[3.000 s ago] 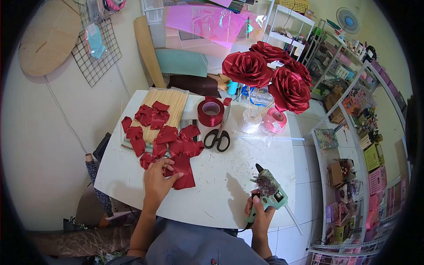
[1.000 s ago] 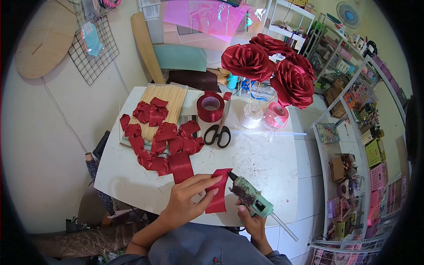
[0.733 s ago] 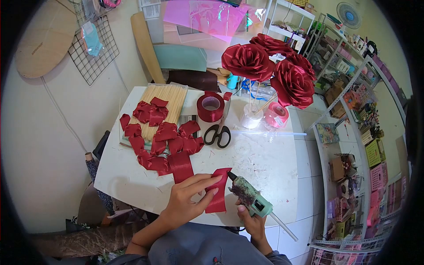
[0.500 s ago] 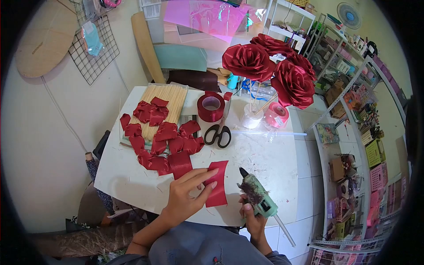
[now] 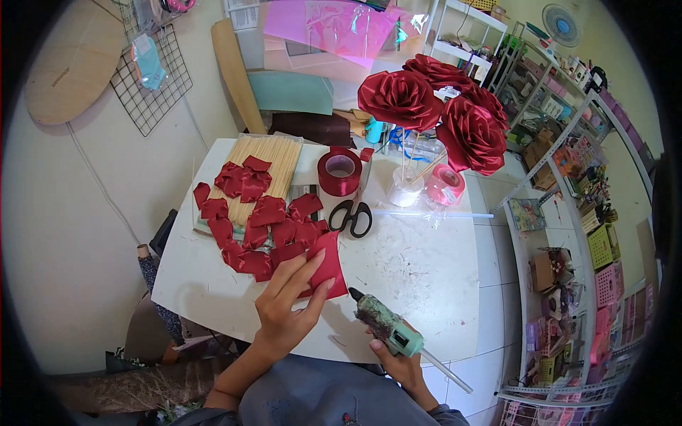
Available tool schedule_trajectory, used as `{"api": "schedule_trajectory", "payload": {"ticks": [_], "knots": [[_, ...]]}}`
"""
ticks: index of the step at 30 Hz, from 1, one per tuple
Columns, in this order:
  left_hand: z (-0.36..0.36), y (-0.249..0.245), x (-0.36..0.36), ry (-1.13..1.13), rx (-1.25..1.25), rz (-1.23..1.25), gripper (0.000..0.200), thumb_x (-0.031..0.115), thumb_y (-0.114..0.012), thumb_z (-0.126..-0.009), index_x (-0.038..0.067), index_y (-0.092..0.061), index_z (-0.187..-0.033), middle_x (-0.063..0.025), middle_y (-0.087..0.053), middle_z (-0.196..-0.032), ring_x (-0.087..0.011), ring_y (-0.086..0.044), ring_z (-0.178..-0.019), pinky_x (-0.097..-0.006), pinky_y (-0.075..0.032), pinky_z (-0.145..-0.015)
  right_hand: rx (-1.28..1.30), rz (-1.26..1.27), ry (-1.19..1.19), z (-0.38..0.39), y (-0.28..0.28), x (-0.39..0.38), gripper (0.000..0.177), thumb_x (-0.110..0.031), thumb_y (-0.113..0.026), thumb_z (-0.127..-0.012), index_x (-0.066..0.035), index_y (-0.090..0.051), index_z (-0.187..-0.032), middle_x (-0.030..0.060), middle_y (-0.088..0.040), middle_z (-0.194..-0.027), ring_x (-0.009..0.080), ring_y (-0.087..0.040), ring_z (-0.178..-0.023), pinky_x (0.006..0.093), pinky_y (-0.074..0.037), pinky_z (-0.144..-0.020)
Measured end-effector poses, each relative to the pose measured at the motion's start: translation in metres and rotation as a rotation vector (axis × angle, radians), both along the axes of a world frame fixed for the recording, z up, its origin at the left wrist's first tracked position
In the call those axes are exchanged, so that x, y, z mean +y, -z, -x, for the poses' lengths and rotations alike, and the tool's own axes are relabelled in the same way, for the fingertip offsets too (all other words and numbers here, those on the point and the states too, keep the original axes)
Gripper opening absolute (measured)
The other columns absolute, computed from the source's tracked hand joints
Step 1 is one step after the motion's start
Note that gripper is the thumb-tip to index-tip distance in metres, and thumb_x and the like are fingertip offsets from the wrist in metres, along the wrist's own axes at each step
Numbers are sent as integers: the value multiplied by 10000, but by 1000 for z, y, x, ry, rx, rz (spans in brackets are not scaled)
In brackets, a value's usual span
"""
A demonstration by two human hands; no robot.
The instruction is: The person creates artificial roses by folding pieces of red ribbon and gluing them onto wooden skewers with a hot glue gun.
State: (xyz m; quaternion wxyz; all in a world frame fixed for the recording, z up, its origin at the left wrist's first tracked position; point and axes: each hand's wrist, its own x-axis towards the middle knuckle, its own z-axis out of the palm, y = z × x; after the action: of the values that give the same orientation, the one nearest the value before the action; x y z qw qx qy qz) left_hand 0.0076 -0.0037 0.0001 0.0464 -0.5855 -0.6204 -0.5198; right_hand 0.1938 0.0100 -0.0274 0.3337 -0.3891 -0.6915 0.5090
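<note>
Between its thumb and fingers, my left hand (image 5: 288, 305) pinches a piece of red satin ribbon (image 5: 329, 266) near the table's front. My right hand (image 5: 398, 361) is wrapped round a green hot glue gun (image 5: 387, 323), whose black nozzle points up and left, close to the ribbon's lower right corner. A clear glue stick (image 5: 446, 370) sticks out of the gun's back end. Just beyond my left hand lie several folded red ribbon petals (image 5: 268, 211), some of them on a bundle of wooden sticks (image 5: 277, 160).
Black-handled scissors (image 5: 351, 218) lie mid-table beside a roll of red ribbon (image 5: 339, 172). At the back right, large red ribbon roses (image 5: 400, 99) on sticks stand in a white holder (image 5: 405, 188), next to a pink tape roll (image 5: 445, 186). Shelves (image 5: 554, 234) line the right side.
My left hand has moved the ribbon piece left and away from me, towards the petals. The glue gun has come left with my right hand, its nozzle now near the ribbon.
</note>
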Motion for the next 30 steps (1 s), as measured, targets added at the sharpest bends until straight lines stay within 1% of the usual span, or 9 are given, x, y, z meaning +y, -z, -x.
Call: {"api": "schedule_trajectory", "payload": {"ticks": [4,6,9,14,21,30], "knots": [[-1,-1,-1,-12,63,-30,410,-34,-699,-602,2,-585,-994,-119,-549,-905,-145,-561,-726,-226,-528,-564,17,29,-25,-1,4,-1,256,-212,-629,-750,6,-505,-803,80,-472,-674,163,-465,-590,270,-384,-535],[-1,-1,0,-10,70,-37,407,-35,-699,-600,2,-587,-990,-119,-550,-894,-148,-559,-715,-224,-524,-555,12,90,-9,0,1,-1,242,-192,-635,-745,8,-503,-775,74,-462,-659,155,-456,-579,270,-376,-527],[-1,-2,0,-4,81,-47,404,-36,-700,-598,1,-589,-985,-117,-551,-879,-151,-554,-697,-222,-516,-539,19,72,-22,1,2,-1,235,-181,-631,-749,16,-503,-760,76,-458,-654,153,-452,-576,270,-374,-524],[-2,-3,0,4,82,-47,405,-38,-700,-595,-2,-589,-983,-117,-552,-880,-153,-554,-692,-222,-506,-527,3,71,-33,2,-3,-1,234,-177,-631,-751,20,-505,-762,82,-461,-654,156,-456,-574,272,-372,-521],[-2,-3,0,17,63,-50,406,-41,-697,-599,-6,-585,-989,-116,-548,-883,-145,-555,-699,-217,-514,-541,-49,57,-48,1,-5,0,236,-184,-630,-755,21,-515,-777,83,-467,-660,159,-463,-578,279,-376,-524],[-4,-4,-3,23,37,-42,406,-42,-693,-608,-14,-577,-997,-123,-544,-894,-138,-568,-705,-216,-525,-560,-12,81,-42,1,-6,-1,225,-190,-622,-760,14,-527,-768,86,-472,-669,167,-470,-586,282,-376,-530]]}}
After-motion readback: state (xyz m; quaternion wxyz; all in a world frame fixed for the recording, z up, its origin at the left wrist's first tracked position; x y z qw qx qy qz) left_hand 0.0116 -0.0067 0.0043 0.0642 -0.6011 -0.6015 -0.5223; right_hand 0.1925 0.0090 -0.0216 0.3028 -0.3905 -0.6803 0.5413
